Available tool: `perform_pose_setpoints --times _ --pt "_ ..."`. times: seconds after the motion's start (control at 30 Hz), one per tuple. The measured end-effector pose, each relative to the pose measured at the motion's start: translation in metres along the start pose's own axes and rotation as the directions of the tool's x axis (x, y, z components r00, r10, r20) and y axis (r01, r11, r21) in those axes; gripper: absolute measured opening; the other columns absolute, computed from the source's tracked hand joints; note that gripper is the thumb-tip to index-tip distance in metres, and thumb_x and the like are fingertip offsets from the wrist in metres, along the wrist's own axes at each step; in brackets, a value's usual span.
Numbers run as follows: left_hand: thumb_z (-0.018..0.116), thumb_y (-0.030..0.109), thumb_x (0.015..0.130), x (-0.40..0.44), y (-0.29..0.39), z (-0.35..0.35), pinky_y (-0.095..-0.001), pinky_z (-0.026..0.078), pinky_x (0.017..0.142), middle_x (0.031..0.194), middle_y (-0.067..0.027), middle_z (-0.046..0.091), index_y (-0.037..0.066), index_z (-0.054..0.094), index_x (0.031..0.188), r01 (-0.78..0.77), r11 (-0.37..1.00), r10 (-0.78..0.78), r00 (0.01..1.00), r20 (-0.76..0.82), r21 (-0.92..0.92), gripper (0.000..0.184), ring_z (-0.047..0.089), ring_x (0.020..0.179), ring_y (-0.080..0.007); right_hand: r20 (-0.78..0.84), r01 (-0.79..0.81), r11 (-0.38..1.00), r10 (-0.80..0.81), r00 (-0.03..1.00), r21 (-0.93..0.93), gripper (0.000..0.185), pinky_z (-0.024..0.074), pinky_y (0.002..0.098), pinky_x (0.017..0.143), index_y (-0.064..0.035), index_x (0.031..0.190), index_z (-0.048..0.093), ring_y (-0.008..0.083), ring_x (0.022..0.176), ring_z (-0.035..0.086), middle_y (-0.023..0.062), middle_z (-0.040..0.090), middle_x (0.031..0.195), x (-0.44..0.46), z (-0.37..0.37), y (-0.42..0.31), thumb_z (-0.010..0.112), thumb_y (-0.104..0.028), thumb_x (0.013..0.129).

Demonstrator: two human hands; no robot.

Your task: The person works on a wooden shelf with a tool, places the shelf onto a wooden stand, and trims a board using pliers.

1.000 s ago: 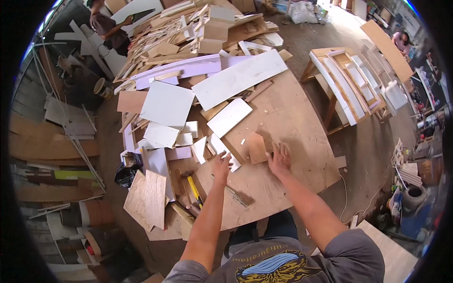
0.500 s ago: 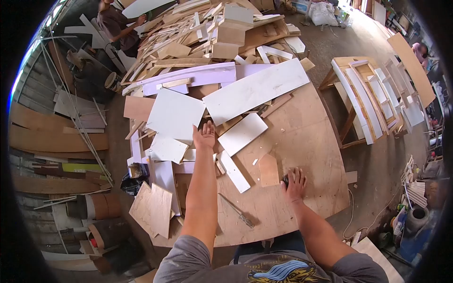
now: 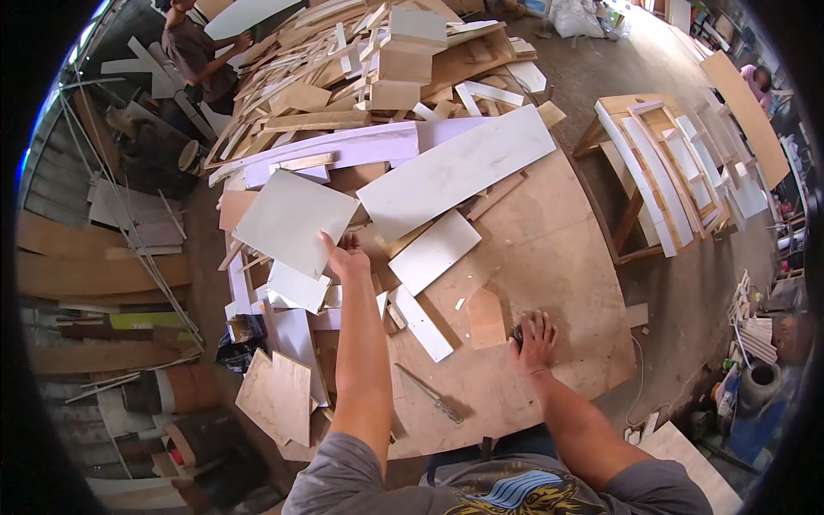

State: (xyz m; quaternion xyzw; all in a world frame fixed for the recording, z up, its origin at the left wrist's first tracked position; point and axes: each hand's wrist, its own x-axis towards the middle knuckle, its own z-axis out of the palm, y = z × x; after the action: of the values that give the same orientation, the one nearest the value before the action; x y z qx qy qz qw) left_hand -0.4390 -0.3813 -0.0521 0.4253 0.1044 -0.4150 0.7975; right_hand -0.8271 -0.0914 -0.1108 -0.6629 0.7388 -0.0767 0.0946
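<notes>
A squarish white board (image 3: pixel 287 219) is tilted up off the pile, its right corner in my left hand (image 3: pixel 350 257). The thumb lies on top of the board and the fingers curl beneath its edge. My right hand (image 3: pixel 537 343) rests on the plywood tabletop (image 3: pixel 566 257) with its fingers spread. A small dark object (image 3: pixel 517 335) shows beside its thumb, mostly hidden. Left of that hand lies a house-shaped wood piece (image 3: pixel 487 319). Nearer me is a screwdriver-like tool (image 3: pixel 429 392). White offcuts, including a rectangular one (image 3: pixel 435 251) and a narrow strip (image 3: pixel 421 324), lie between my hands.
A long white board (image 3: pixel 459 172) crosses the table beyond my hands. Behind it rises a heap of scrap wood (image 3: pixel 318 81). A person (image 3: pixel 202 56) stands at the far left. Wooden frames (image 3: pixel 661 163) stand on the right, and another person (image 3: pixel 757 84) is farther back.
My left hand has gone from palm-up beside the squarish board to gripping its corner. The board is now raised and shifted slightly left. My right hand stays nearly in place.
</notes>
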Motion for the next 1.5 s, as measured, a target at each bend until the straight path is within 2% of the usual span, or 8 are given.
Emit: perform_pose_setpoints --times 0.1,0.2,0.37,0.47,0.93,1.07,1.3,1.5 --pt "0.077 0.038 0.092 -0.008 0.016 0.003 -0.0353 0.053 0.078 0.092 -0.0028 0.063 0.011 0.063 0.119 -0.089 0.994 0.090 0.996 -0.023 0.057 0.041 0.059 0.074 -0.0190 0.014 -0.011 1.000 0.011 1.000 -0.003 0.067 0.0206 0.0619 0.118 -0.0185 0.147 0.048 0.0379 0.148 0.027 0.0166 0.035 0.158 0.000 -0.001 -0.001 0.064 -0.043 0.086" --pt "0.072 0.032 0.096 -0.014 0.032 -0.002 -0.0399 0.049 0.096 0.116 -0.0050 0.060 0.014 0.061 0.129 -0.102 0.991 0.091 0.989 0.118 0.085 0.039 0.060 0.104 -0.0213 0.018 -0.014 1.000 0.014 1.000 -0.013 0.068 0.0196 0.0611 0.119 -0.0187 0.148 0.046 0.0369 0.149 0.026 0.0159 0.034 0.159 -0.001 -0.001 -0.002 0.063 -0.043 0.088" --pt "0.065 0.028 0.100 -0.036 0.057 -0.003 -0.0370 0.058 0.086 0.084 -0.0050 0.064 0.010 0.065 0.107 0.076 0.997 -0.075 0.991 0.111 -0.002 0.019 0.065 0.077 -0.0191 0.025 -0.019 0.999 0.020 0.999 -0.044 0.067 0.0194 0.0600 0.119 -0.0179 0.149 0.045 0.0359 0.149 0.025 0.0156 0.034 0.159 -0.004 -0.003 -0.003 0.061 -0.044 0.089" --pt "0.063 0.027 0.102 -0.067 0.067 -0.001 -0.0374 0.059 0.088 0.085 -0.0053 0.064 0.008 0.065 0.107 0.108 0.994 -0.109 0.993 0.039 0.011 0.020 0.066 0.078 -0.0188 -0.007 -0.006 0.999 0.006 1.000 -0.038 0.067 0.0197 0.0586 0.120 -0.0173 0.149 0.044 0.0359 0.149 0.026 0.0158 0.035 0.158 -0.004 0.002 0.000 0.062 -0.043 0.090" --pt "0.065 0.024 0.100 -0.243 0.061 -0.097 -0.0436 0.061 0.086 0.110 -0.0144 0.070 0.001 0.059 0.126 0.099 0.956 -0.188 0.931 0.312 0.278 0.035 0.072 0.092 -0.0311 -0.030 0.028 0.999 -0.027 0.999 0.030 0.065 0.0241 0.0550 0.119 -0.0142 0.144 0.047 0.0353 0.146 0.030 0.0156 0.043 0.150 -0.007 -0.011 0.002 0.064 -0.044 0.090" --pt "0.060 0.023 0.102 -0.290 0.041 -0.140 -0.0437 0.058 0.090 0.125 -0.0145 0.066 0.005 0.057 0.131 0.107 0.914 -0.244 0.916 0.318 0.392 0.034 0.069 0.107 -0.0311 -0.047 -0.018 0.993 0.024 0.999 0.115 0.065 0.0355 0.0496 0.109 -0.0086 0.132 0.053 0.0336 0.132 0.045 0.0149 0.053 0.136 -0.024 -0.010 0.018 0.075 -0.042 0.081" --pt "0.068 0.021 0.098 -0.373 0.000 -0.181 -0.0424 0.063 0.081 0.117 -0.0146 0.069 0.003 0.054 0.131 0.135 0.874 -0.312 0.892 0.326 0.467 0.039 0.073 0.093 -0.0314 0.260 -0.065 0.971 0.004 0.966 0.228 0.057 0.0457 0.0459 0.094 -0.0064 0.122 0.058 0.0332 0.112 0.060 0.0164 0.065 0.116 -0.070 -0.048 0.067 0.079 -0.039 0.079" --pt "0.072 0.018 0.095 -0.419 -0.038 -0.177 -0.0426 0.065 0.075 0.109 -0.0116 0.069 0.011 0.048 0.136 0.045 0.841 -0.288 0.881 0.376 0.539 0.048 0.073 0.086 -0.0295 0.211 0.073 0.957 -0.136 0.968 0.280 0.036 0.0508 0.0455 0.093 -0.0049 0.113 0.061 0.0362 0.114 0.061 0.0185 0.067 0.114 -0.049 -0.047 0.083 0.070 -0.029 0.087"
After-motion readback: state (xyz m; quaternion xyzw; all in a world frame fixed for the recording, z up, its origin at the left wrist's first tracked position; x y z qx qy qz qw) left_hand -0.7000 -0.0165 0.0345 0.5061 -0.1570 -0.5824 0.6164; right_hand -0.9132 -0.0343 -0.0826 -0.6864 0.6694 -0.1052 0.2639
